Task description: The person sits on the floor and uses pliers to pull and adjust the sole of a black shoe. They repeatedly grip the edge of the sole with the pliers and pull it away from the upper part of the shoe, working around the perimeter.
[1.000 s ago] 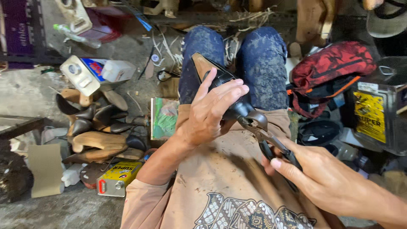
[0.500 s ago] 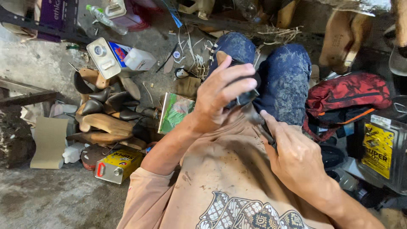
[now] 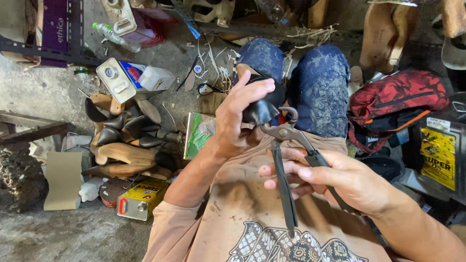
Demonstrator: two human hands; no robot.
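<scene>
My left hand (image 3: 238,119) grips a black leather shoe upper stretched on a wooden last (image 3: 259,104), held over my lap between my blue-jeaned knees (image 3: 318,90). My right hand (image 3: 340,177) holds the long handles of metal lasting pliers (image 3: 286,160). The pliers' jaws sit at the lower edge of the black leather, just right of my left thumb. The handles spread apart and point down across my tan shirt. Much of the last is hidden under my fingers.
On the floor to the left lie several wooden lasts and black shoe pieces (image 3: 124,143), a yellow glue tin (image 3: 141,199), a white can (image 3: 116,80) and a plastic bottle (image 3: 116,38). A red bag (image 3: 398,99) and a yellow-labelled black container (image 3: 439,157) stand at the right.
The pliers, earlier largely hidden under my right hand, are now in plain view with the jaws at the leather's edge. The view has shifted and my right hand has moved lower.
</scene>
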